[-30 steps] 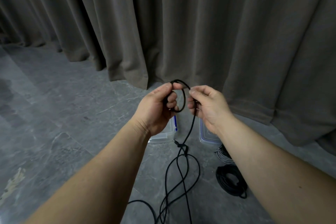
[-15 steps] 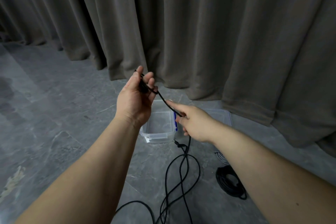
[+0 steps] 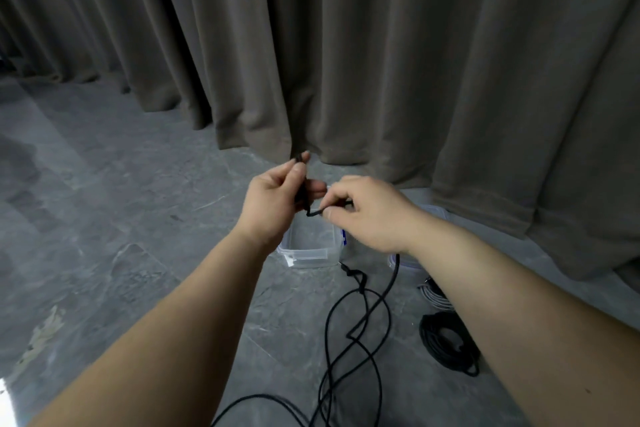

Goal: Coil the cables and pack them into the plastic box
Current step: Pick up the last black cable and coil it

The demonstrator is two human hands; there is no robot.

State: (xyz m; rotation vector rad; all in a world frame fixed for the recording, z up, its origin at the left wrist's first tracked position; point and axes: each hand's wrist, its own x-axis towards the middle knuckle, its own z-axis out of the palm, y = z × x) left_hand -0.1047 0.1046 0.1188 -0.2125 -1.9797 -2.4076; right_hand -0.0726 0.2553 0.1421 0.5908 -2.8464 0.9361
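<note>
A long black cable point(image 3: 360, 329) trails in loose loops over the grey floor and rises to both hands. My left hand point(image 3: 273, 204) grips the cable's end upright between thumb and fingers. My right hand point(image 3: 370, 215) pinches the same cable just to the right of it, and a short bend of cable runs between the two. Below the hands stands the clear plastic box point(image 3: 308, 250), open and with nothing visible inside. A coiled black cable point(image 3: 448, 343) and a coiled grey cable point(image 3: 434, 295) lie on the floor under my right forearm.
A clear lid or second container point(image 3: 398, 263) shows partly beneath my right wrist. Heavy brown curtains point(image 3: 381, 62) hang right behind the box and reach the floor. Grey stone floor point(image 3: 104, 218) stretches out to the left.
My right hand has slid up the cable and come in close beside the left hand. The stretched length of cable between them has shrunk to a short bend.
</note>
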